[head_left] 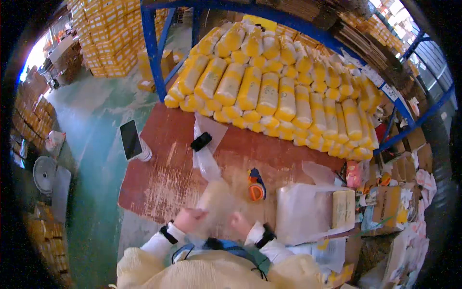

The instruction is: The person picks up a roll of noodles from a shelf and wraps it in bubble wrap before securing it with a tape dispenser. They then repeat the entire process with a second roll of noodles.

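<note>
A beige, roll-shaped package [215,196] stands blurred in front of me, tilted away. Clear plastic [208,165] stretches beyond its far end across the table. My left hand [191,219] is closed against the package's left side, with its fingertips curled. To the right, apart from the package, my right hand [240,225] is smeared by motion; its fingers look curled, and anything in them is hidden. A black band-like object [201,141] lies on the plastic. An orange-and-blue tape dispenser [256,188] sits on the table beyond my right hand.
Yellow-ended packages [267,94] are stacked along the back of the red worn table [159,168], under a blue rack [153,53]. A phone-like dark screen [130,139] stands at the left edge. Plastic sheets [304,212] and beige packs [343,209] lie right.
</note>
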Action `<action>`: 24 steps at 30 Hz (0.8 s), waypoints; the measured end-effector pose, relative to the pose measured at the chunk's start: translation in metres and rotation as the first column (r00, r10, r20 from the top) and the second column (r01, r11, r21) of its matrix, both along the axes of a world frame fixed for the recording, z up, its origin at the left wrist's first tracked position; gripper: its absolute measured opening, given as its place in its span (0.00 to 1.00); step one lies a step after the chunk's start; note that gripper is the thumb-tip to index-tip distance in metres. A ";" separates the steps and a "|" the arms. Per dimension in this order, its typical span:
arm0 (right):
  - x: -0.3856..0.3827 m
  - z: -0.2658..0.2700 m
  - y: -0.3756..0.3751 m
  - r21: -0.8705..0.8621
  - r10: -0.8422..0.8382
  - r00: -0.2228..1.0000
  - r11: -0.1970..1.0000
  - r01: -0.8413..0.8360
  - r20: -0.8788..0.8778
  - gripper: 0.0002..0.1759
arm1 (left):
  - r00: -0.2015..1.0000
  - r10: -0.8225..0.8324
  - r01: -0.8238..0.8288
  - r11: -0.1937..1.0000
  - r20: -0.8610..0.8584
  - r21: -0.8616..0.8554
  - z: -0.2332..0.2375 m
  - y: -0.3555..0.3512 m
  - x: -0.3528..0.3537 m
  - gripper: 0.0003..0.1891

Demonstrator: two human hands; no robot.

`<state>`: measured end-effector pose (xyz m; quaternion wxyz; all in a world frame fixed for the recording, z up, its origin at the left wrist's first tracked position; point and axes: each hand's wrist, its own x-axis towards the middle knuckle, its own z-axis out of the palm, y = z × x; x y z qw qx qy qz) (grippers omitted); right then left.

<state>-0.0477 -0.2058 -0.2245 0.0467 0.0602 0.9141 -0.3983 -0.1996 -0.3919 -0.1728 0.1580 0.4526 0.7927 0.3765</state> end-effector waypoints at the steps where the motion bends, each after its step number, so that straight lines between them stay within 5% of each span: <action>1: -0.004 -0.019 0.011 -0.222 -0.381 0.916 0.889 0.400 0.122 0.26 | 0.935 -0.248 0.209 0.963 -0.252 -0.172 0.002 -0.001 0.007 0.10; 3: -0.035 0.008 0.036 0.033 -0.217 0.932 0.971 0.237 -0.290 0.31 | 0.997 -0.062 0.072 0.972 -0.050 0.222 -0.027 0.002 0.009 0.09; 6: -0.064 0.034 0.034 0.454 -0.046 0.990 0.885 0.101 -0.132 0.32 | 0.990 -0.060 0.059 0.998 0.131 0.009 -0.026 -0.027 -0.020 0.14; 8: -0.090 0.023 0.043 0.229 -0.073 0.991 0.972 0.046 0.111 0.32 | 0.999 -0.037 0.017 0.860 -0.029 -0.509 -0.015 -0.049 -0.037 0.16; 9: -0.100 0.010 0.046 0.108 -0.058 0.970 0.994 0.033 0.236 0.33 | 0.975 0.169 -0.215 0.892 -0.147 -0.398 -0.015 -0.053 -0.035 0.14; 11: -0.103 -0.044 0.060 -0.079 -0.068 0.993 0.994 0.076 0.101 0.28 | 0.769 0.565 -0.614 0.783 -0.300 -0.100 -0.017 -0.057 -0.033 0.14; 12: -0.101 -0.061 0.067 -0.175 -0.087 0.996 0.980 0.092 0.036 0.25 | 0.754 0.654 -0.653 0.736 -0.060 -0.180 -0.031 -0.069 -0.034 0.15; 13: -0.103 -0.062 0.074 -0.077 -0.074 0.990 0.993 0.084 0.122 0.25 | 0.674 0.717 -0.668 0.694 0.178 -0.267 -0.054 -0.087 -0.035 0.17; 15: -0.105 -0.039 0.071 -0.066 -0.077 0.981 0.994 0.090 0.179 0.24 | 0.405 0.764 -0.512 0.644 0.502 -0.568 -0.059 -0.105 -0.031 0.24; 16: -0.105 -0.031 0.070 -0.057 -0.080 0.975 0.994 0.094 0.207 0.23 | 0.134 0.640 -0.483 0.709 0.757 -0.514 -0.062 -0.108 -0.027 0.24; 17: -0.103 -0.086 0.075 -0.123 -0.128 0.991 0.985 0.122 -0.039 0.19 | -0.158 0.417 -0.480 0.760 0.895 -0.438 -0.068 -0.110 -0.020 0.23; 18: -0.105 -0.086 0.075 -0.105 -0.098 0.993 0.990 0.090 -0.069 0.16 | -0.425 0.131 -0.503 0.788 0.896 -0.354 -0.076 -0.113 -0.013 0.22; 19: -0.108 -0.080 0.075 -0.085 -0.066 0.993 0.995 0.058 -0.098 0.13 | -0.042 0.267 -0.598 0.765 0.963 -0.239 -0.102 -0.119 -0.013 0.20; 20: -0.109 -0.074 0.075 -0.065 -0.035 0.991 0.998 0.026 -0.126 0.10 | 0.337 0.389 -0.641 0.762 0.857 -0.094 -0.139 -0.128 -0.018 0.19; 22: -0.109 -0.044 0.070 -0.049 -0.114 0.993 0.992 0.115 0.017 0.05 | 0.472 0.403 -0.680 0.732 0.784 0.033 -0.132 -0.129 -0.025 0.15; 24: -0.098 -0.010 0.066 0.025 -0.099 0.995 0.995 0.098 0.027 0.01 | 0.057 0.154 -0.760 0.648 0.986 -0.057 -0.032 -0.105 -0.036 0.11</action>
